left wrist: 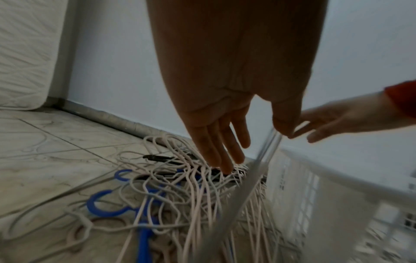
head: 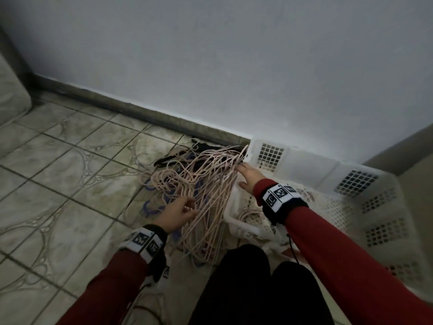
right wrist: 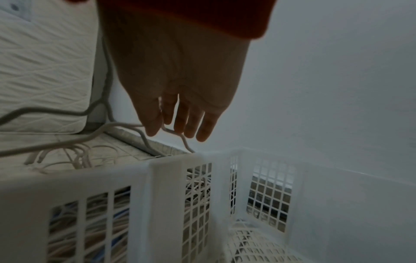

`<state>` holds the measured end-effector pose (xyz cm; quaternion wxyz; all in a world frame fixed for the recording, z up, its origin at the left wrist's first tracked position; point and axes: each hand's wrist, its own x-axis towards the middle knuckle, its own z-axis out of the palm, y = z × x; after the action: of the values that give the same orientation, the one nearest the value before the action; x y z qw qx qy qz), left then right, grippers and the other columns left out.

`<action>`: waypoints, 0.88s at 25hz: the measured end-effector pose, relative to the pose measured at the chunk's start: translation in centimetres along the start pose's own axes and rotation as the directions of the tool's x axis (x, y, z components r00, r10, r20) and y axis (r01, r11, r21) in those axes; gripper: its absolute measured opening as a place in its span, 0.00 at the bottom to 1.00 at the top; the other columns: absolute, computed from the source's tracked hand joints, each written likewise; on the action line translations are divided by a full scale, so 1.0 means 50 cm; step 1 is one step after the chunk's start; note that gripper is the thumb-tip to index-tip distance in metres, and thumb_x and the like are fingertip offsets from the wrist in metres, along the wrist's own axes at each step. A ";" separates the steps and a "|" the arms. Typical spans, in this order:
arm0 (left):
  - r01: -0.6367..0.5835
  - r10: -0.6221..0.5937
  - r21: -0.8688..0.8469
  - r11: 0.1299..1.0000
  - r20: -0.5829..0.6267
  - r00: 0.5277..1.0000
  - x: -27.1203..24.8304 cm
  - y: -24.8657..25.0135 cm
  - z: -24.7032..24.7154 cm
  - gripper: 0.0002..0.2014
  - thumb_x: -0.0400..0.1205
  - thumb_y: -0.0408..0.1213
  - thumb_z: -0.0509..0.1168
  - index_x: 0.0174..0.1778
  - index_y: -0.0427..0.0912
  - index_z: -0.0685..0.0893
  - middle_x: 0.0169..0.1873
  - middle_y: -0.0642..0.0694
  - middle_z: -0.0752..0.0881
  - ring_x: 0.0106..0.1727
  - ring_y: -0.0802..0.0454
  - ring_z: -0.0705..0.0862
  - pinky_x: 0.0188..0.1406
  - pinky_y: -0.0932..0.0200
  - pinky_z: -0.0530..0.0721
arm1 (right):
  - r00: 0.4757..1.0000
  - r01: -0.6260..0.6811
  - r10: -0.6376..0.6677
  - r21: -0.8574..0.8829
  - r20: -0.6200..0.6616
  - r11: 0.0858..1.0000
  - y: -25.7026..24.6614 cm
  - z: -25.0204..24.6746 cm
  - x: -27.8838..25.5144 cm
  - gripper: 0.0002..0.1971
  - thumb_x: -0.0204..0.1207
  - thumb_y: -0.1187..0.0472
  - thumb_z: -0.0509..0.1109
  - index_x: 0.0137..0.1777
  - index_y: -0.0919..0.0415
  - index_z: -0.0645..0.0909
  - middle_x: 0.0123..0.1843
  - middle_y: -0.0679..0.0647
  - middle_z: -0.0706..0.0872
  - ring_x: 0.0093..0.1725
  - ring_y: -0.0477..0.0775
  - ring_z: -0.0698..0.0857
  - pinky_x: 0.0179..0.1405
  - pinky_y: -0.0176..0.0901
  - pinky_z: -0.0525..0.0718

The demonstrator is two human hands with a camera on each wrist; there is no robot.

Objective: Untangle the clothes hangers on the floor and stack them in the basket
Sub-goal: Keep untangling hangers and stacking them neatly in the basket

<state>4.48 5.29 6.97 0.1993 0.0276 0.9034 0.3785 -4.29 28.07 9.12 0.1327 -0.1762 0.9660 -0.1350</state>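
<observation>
A tangled pile of pink wire hangers (head: 199,184) lies on the tiled floor against the left side of the white lattice basket (head: 304,156). Blue hangers (left wrist: 101,206) and black hangers (left wrist: 157,157) are mixed into it. My left hand (head: 185,208) hovers over the near part of the pile. In the left wrist view its fingers (left wrist: 225,156) are straight and the thumb touches a blurred hanger wire. My right hand (right wrist: 171,133) reaches across the basket's corner and pinches a pink hanger (right wrist: 178,134) between thumb and index finger. A few pink hangers (head: 253,219) lie inside the basket.
The blue-grey wall and its dark skirting (head: 140,111) run right behind the pile and the basket. A quilted mattress (head: 11,95) leans at the far left. My dark-clad knees (head: 246,289) are just in front of the pile. Bare tiles (head: 70,172) stretch to the left.
</observation>
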 end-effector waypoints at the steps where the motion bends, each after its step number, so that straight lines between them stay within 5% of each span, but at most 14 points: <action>1: -0.006 0.006 -0.008 1.000 0.049 0.999 0.000 0.003 0.013 0.22 0.81 0.41 0.63 0.70 0.39 0.71 0.63 0.44 0.79 0.60 0.50 0.79 0.53 0.60 0.75 | 1.000 0.001 -0.002 -0.032 -0.014 0.999 -0.006 0.005 0.011 0.27 0.77 0.70 0.61 0.76 0.64 0.61 0.78 0.63 0.64 0.74 0.62 0.68 0.71 0.46 0.66; 4: 0.025 -0.021 -0.066 0.997 0.059 0.998 0.016 -0.010 0.049 0.21 0.81 0.41 0.63 0.69 0.39 0.69 0.56 0.43 0.81 0.55 0.48 0.82 0.47 0.63 0.75 | 0.998 0.006 -0.010 -0.069 -0.056 0.998 -0.022 0.024 0.048 0.25 0.75 0.73 0.61 0.73 0.64 0.66 0.75 0.64 0.67 0.72 0.65 0.70 0.71 0.53 0.71; 7: 0.037 -0.058 -0.254 0.967 -0.077 0.995 0.022 -0.015 0.054 0.06 0.84 0.32 0.58 0.54 0.36 0.75 0.36 0.44 0.81 0.29 0.55 0.80 0.28 0.67 0.78 | 0.995 0.022 -0.026 -0.040 -0.097 0.999 -0.037 0.024 0.062 0.27 0.73 0.74 0.62 0.73 0.63 0.67 0.74 0.64 0.68 0.70 0.66 0.73 0.68 0.53 0.74; 10: -0.015 -0.045 -0.326 0.945 -0.177 0.983 0.027 -0.021 0.018 0.10 0.85 0.32 0.56 0.39 0.43 0.79 0.27 0.47 0.79 0.16 0.63 0.75 0.20 0.69 0.75 | 0.989 0.022 -0.021 0.007 -0.148 1.000 -0.051 0.016 0.077 0.26 0.73 0.72 0.63 0.72 0.62 0.68 0.73 0.63 0.69 0.69 0.64 0.74 0.65 0.52 0.74; 14: -0.132 0.052 -0.317 0.939 -0.250 0.967 0.013 -0.004 -0.058 0.14 0.84 0.33 0.57 0.36 0.49 0.80 0.23 0.48 0.77 0.13 0.64 0.73 0.13 0.71 0.71 | 0.966 0.053 -0.027 0.095 -0.257 0.994 -0.056 -0.016 0.070 0.24 0.76 0.66 0.65 0.72 0.64 0.67 0.74 0.63 0.71 0.72 0.62 0.72 0.71 0.52 0.70; 18: -0.213 0.119 -0.312 0.926 -0.294 0.948 -0.026 0.014 -0.153 0.11 0.84 0.34 0.57 0.39 0.39 0.81 0.15 0.51 0.77 0.12 0.63 0.70 0.09 0.70 0.68 | 0.948 0.196 -0.150 0.145 -0.282 0.970 -0.076 -0.056 0.044 0.22 0.77 0.64 0.65 0.70 0.65 0.70 0.71 0.64 0.76 0.70 0.61 0.76 0.69 0.46 0.71; 22: -0.274 0.162 -0.362 0.891 -0.311 0.937 -0.073 0.033 -0.224 0.13 0.84 0.33 0.56 0.37 0.38 0.81 0.13 0.50 0.76 0.11 0.63 0.67 0.09 0.72 0.65 | 0.876 0.332 -0.216 0.214 -0.431 0.919 -0.113 -0.121 0.028 0.19 0.77 0.67 0.64 0.69 0.65 0.72 0.66 0.62 0.82 0.65 0.59 0.81 0.69 0.51 0.75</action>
<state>3.42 -1.83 16.44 0.0305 0.0360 0.8168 0.5750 -5.67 23.74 16.19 -0.0641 -0.2603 0.9081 -0.3215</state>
